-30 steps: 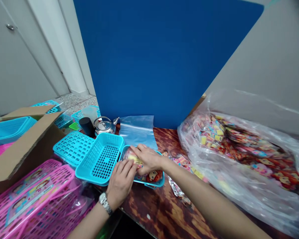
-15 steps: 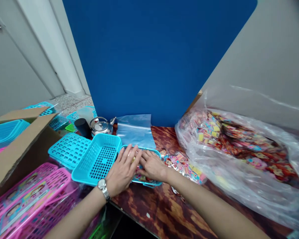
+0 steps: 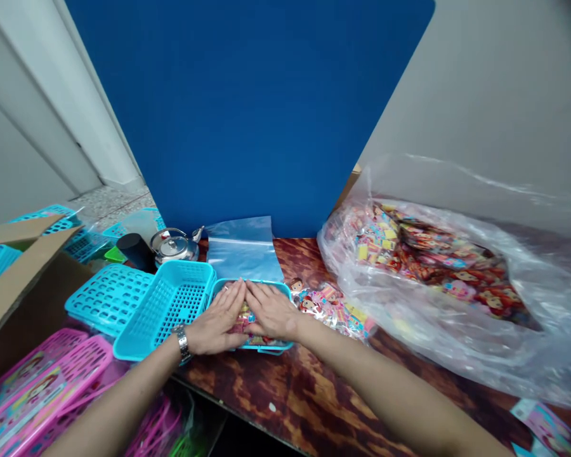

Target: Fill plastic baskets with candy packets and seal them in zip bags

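Note:
My left hand (image 3: 216, 324) and my right hand (image 3: 269, 311) lie flat, side by side, fingers stretched out, pressing on colourful packets (image 3: 244, 319) inside a small turquoise plastic case (image 3: 280, 346). The case's perforated lid (image 3: 169, 308) is swung open to the left. A watch sits on my left wrist. The packets are mostly hidden under my palms.
A big clear plastic bag of cartoon-printed packets (image 3: 438, 266) fills the right. Loose packets (image 3: 328, 304) lie beside the case. A clear zip bag (image 3: 242, 247), a metal kettle (image 3: 171, 246) and a black cup (image 3: 136, 251) stand behind. Pink cases (image 3: 38, 387) and a cardboard box (image 3: 14, 266) at left.
My left hand moved from the case's edge onto the packets and flattened beside my right hand. The view swung to the right.

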`<state>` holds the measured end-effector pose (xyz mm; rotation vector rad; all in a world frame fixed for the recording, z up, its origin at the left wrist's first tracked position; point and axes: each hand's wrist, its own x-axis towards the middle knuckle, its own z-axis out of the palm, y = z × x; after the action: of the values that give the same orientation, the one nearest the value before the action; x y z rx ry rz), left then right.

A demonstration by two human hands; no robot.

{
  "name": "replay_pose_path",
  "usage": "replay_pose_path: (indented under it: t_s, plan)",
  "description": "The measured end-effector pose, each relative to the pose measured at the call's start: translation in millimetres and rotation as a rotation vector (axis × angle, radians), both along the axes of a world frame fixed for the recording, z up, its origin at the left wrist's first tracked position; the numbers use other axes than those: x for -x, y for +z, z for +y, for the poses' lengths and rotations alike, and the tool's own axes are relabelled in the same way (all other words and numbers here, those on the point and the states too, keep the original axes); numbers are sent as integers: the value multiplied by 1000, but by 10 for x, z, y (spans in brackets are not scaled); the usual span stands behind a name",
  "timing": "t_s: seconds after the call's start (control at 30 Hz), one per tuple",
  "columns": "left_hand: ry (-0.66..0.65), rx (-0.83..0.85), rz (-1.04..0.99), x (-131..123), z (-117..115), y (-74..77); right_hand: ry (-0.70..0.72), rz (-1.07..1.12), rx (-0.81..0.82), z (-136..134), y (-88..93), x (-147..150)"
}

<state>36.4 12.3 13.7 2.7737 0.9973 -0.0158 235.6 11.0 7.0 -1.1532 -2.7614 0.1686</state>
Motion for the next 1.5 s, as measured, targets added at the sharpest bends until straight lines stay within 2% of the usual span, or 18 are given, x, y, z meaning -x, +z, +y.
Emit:
replay_pose_path:
  t_s: [0.13, 0.23, 0.33, 0.47, 0.57, 0.67, 0.77, 0.87, 0.97, 1.07, 1.17, 1.2, 1.27, 1.33, 1.4, 1.5]
  plan:
    - [83, -46, 26, -35, 1, -36, -89, 60, 88, -51, 10, 85]
    - [68, -85, 70, -77, -9, -34, -156, 200, 232, -59, 5, 111]
    - [115, -68, 151, -118, -22, 19, -170, 380, 328, -26, 56, 23]
    - [148, -80, 207, -165, -43, 95, -165, 520, 230, -15, 202, -264]
    - [138, -118, 196, -175, -38, 97, -79, 366, 130, -50, 253, -444]
    - [113, -111, 151, -158, -18, 60, -29, 220, 123, -53, 221, -515]
    - [97, -69, 108, -132, 7, 33, -73, 258, 98, 30, 153, -516]
    - [106, -41, 82, -128, 11, 40, -197, 270, 68, 130, 82, -478]
    - [121, -4, 85, -179, -66, 57, -176, 250, 157, 114, 82, -480]
    - [76, 73, 90, -307, -249, 49, -103, 238, 264, -3, 232, -628]
    - [8, 107, -26, -476, -451, 33, -113, 68, 441, -20, 485, -815]
    - [0, 104, -72, -526, -503, 35, -109, 22, 454, 19, 571, -824]
    - [1, 81, -140, -604, -579, 49, -84, -2, 408, 147, 721, -687]
    - [12, 55, -163, -654, -614, 65, -20, 72, 297, 300, 828, -309]
    - [11, 51, -138, -684, -614, 68, 84, 171, 203, 430, 893, 285]
    - [-28, 59, -77, -659, -567, 55, 282, 202, 152, 542, 918, 1392]
